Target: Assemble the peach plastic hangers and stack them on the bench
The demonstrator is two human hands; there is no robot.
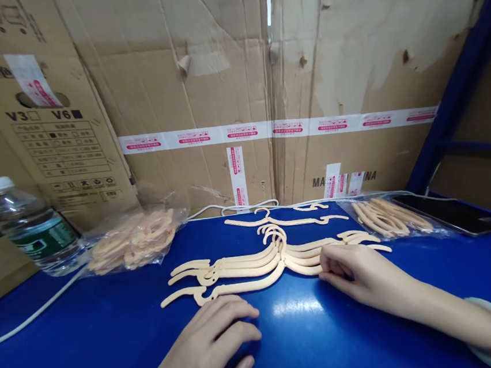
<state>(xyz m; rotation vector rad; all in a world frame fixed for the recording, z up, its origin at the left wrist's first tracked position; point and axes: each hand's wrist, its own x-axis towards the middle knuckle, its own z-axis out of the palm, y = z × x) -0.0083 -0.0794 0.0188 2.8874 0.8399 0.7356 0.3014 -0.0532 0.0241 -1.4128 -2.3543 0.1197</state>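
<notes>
Several peach-coloured clothes hangers [245, 271] lie side by side in an overlapping row on the blue table, their hooks bunched at the middle. My right hand [358, 271] has its fingers pinched round the right arm of the nearest hanger; the fingers partly hide it. Just in front of the hangers' left arms is my left hand [217, 337], fingers spread and bent, holding nothing. Its fingertips are over the table, close to the nearest hanger. Behind the row lies another hanger [284, 221], apart from the others.
Bagged hangers [133, 241] lie at the left, and another clear bag of hangers [391, 216] at the right beside a dark phone [443, 214]. A water bottle [32, 227] stands far left. A white cable [36, 314] crosses the table [92, 349]. Cardboard [193, 96] walls the back.
</notes>
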